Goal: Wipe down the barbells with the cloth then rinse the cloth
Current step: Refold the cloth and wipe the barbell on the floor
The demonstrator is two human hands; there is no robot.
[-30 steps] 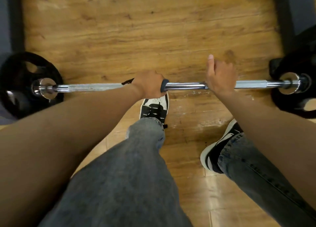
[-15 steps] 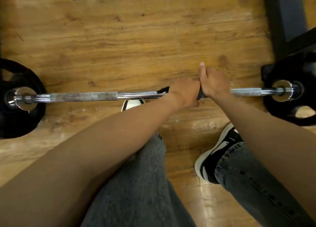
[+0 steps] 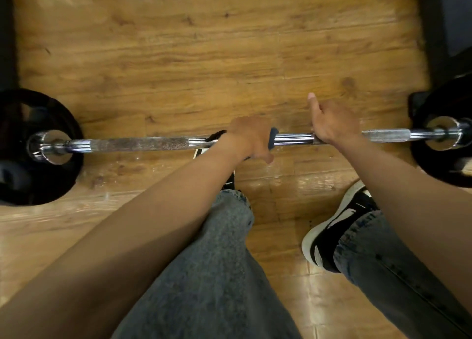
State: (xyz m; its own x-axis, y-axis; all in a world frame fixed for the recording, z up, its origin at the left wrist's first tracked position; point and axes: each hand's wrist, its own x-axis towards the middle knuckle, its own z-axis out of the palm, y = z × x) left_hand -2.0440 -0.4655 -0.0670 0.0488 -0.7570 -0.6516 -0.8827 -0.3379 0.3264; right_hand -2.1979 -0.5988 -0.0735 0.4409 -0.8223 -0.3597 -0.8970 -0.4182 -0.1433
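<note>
Head cam: left hand fist-wraps dark blue cloth round long chrome barbell; right hand grips bar w/ forefinger out, bare shiny steel between them.

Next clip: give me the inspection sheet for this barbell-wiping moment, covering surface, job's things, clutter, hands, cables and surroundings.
Surface: worn wooden plank floor.
Job's things: chrome steel barbell lying across the floor, black round weight plates at both ends; dark blue-grey cloth wrapped round the shaft.
Clutter: nothing seen.
Hands: left hand grips the cloth on the bar; right hand holds the bare shaft, one finger raised.
Cables: nothing seen.
Surroundings: black frame edges; grey jeans, black-and-white shoes.
</note>
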